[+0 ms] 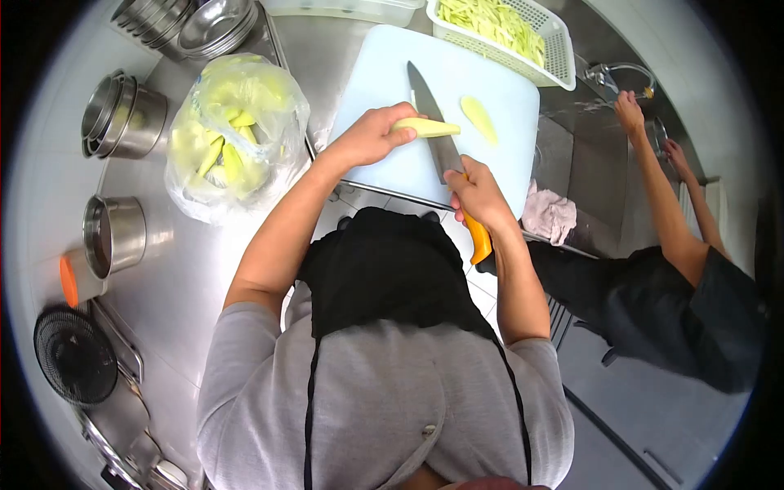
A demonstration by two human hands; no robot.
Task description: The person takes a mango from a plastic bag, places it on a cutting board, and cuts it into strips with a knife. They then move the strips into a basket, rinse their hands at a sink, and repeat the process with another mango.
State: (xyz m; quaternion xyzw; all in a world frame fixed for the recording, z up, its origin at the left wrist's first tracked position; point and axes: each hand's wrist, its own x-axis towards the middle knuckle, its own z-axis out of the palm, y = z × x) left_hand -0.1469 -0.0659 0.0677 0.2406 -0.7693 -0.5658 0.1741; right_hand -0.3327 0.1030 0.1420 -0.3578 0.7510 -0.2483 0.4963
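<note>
The left hand (377,137) grips a pale yellow-green, tapered vegetable piece (433,127) — beside it, the right hand (480,194) clasps the orange-handled knife (441,140) over the cutting board (384,73).

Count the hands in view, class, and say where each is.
4. Left hand, holding a pale piece; right hand, gripping a knife; co-worker's nearer hand, beside the tap; co-worker's farther hand, to its right.
</note>
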